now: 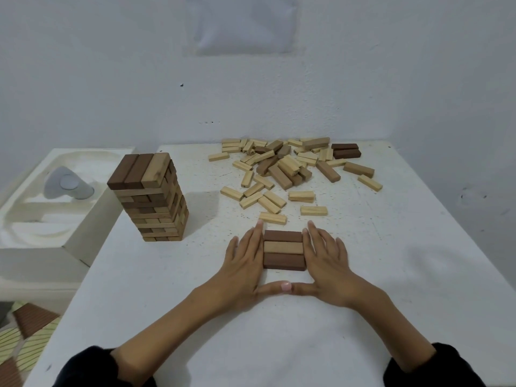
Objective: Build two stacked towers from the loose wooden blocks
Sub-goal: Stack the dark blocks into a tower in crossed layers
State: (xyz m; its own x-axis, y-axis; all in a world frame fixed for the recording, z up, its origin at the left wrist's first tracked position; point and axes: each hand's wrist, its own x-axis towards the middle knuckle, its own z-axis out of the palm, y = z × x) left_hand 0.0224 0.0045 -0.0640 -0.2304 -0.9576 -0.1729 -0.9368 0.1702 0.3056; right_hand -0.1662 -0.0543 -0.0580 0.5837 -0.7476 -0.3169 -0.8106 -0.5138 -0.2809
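We see a white surface filling most of the view, with the finished tower standing upright near its left edge. It serves as our landmark. Left of the tower, off the surface and lower, sits a white moulded tray holding a grey object – possibly a small gadget, though it is too blurred for us to say.

Right of the tower and farther back, the loose blocks lie scattered in a wide heap. Most are pale and some are brown, and a pair of dark blocks lies at the heap's far right. The tower itself has crossed layers, and its top layer is two dark blocks beside one pale one.

Right of the tower and nearer to us, the left hand and the right hand lie flat on the surface. Their fingers are straight, gripping nothing. Each hand presses against one short end of a row of three blocks – dark, pale, dark, side by side and touching. The thumbs meet tip to tip on the row's near side, apart from the blocks. A single pale block lies just beyond the left fingertips.
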